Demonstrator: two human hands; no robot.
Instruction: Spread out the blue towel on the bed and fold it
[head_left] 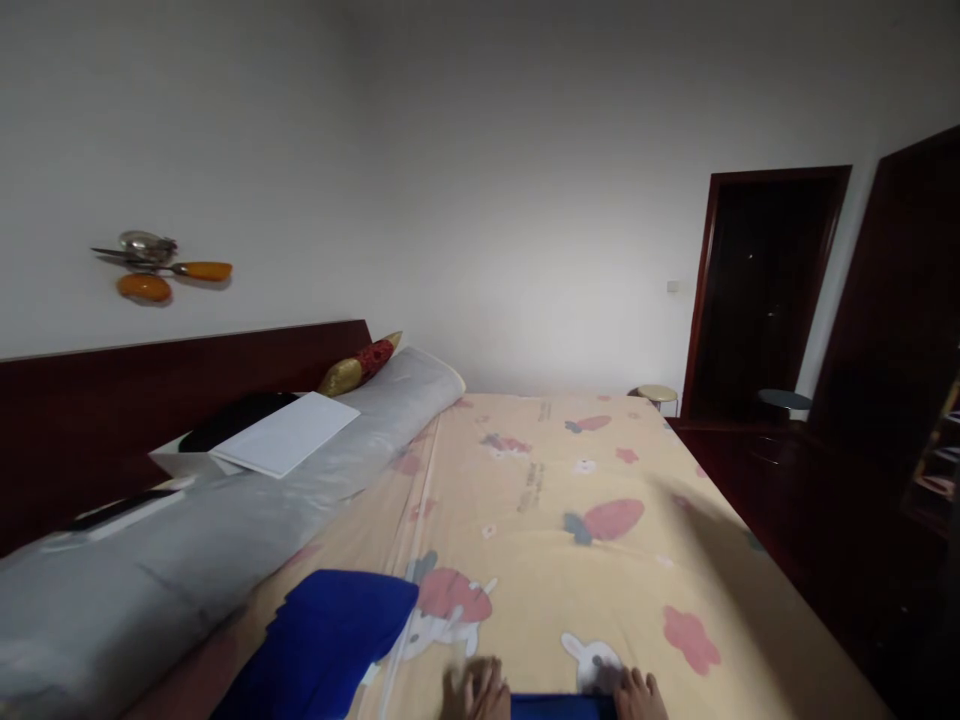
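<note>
At the bottom edge of the head view, a piece of blue cloth (562, 707) lies on the bed, mostly cut off by the frame. My left hand (487, 692) is at its left end, with the fingers curled and close together on it. My right hand (639, 695) holds the opposite end in much the same way. To the left of my hands rests a stack of folded blue cloths (330, 630), its layered edges showing on the left side. A small pale tag (370, 674) sticks out at the stack's right side.
The bed has a yellow sheet (525, 560) printed with rabbits and carrots. A grey rolled bedding piece (262, 525) lines the headboard (187, 365), bearing a white box lid (289, 432) and a red-gold cushion (364, 365). Two stools (657, 394) stand beyond the bed.
</note>
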